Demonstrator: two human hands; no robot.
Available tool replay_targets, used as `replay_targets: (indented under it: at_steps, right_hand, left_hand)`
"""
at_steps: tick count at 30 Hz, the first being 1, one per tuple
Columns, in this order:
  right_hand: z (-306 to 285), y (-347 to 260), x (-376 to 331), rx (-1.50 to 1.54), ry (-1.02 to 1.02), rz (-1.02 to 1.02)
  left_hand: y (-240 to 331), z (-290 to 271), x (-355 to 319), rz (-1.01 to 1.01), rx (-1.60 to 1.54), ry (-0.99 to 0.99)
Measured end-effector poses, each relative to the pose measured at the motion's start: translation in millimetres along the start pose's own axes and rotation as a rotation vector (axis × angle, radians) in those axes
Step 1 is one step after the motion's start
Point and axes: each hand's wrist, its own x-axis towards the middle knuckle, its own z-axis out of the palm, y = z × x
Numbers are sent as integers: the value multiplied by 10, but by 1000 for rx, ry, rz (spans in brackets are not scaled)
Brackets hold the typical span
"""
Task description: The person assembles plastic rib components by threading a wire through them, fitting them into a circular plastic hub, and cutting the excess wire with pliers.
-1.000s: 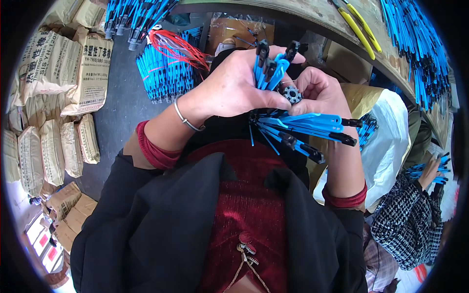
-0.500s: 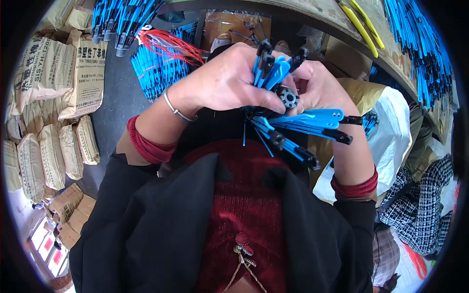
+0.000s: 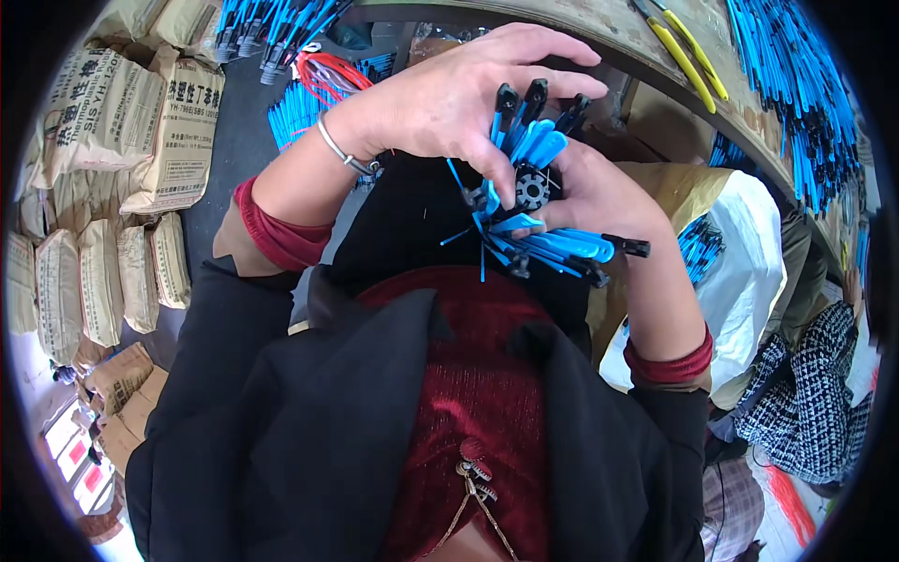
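In front of my chest is a cluster of blue umbrella ribs (image 3: 538, 145) with black end pieces, fanned around a black notched round hub (image 3: 533, 190). My right hand (image 3: 609, 199) holds the cluster from the right, its thumb by the hub and most of its fingers hidden behind the ribs. Over the upper left side is my left hand (image 3: 459, 98), open, its fingers stretched out and apart. Its thumb tip lies against or very near the hub's left edge. Some ribs stick up between the hands, while others splay downward and to the right.
Bundles of blue ribs lie on the wooden bench (image 3: 599, 28), with yellow-handled pliers (image 3: 682, 51) near its edge. Brown paper sacks (image 3: 103, 117) are stacked at left. Red cord (image 3: 328, 75) lies on ribs beyond my left forearm. A white sack (image 3: 744, 272) stands at right, near a person's checked sleeve (image 3: 810, 403).
My left hand has loosened from the cluster and its fingers have spread upward. The ribs have shifted around the hub, which now faces up more. My right hand keeps its hold.
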Motion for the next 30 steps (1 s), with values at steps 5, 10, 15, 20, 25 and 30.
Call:
replay_targets:
  at_steps: [5, 10, 15, 20, 25, 30]
  right_hand:
    - [42, -14, -4, 73, 20, 7]
    - [182, -19, -62, 285, 278, 104]
    - [363, -19, -57, -18, 521, 71]
    - [549, -216, -9, -59, 588, 180]
    - [502, -125, -40, -153, 578, 148]
    - [362, -253, -118, -342, 659, 128]
  left_hand:
    - [178, 24, -170, -232, 118, 161]
    - [449, 144, -422, -554, -212, 364]
    - [638, 304, -514, -724, -406, 455]
    - [593, 466, -534, -685, -490, 498]
    - [562, 520, -479, -635, -369, 506]
    - [468, 552, -532, -569, -132, 559]
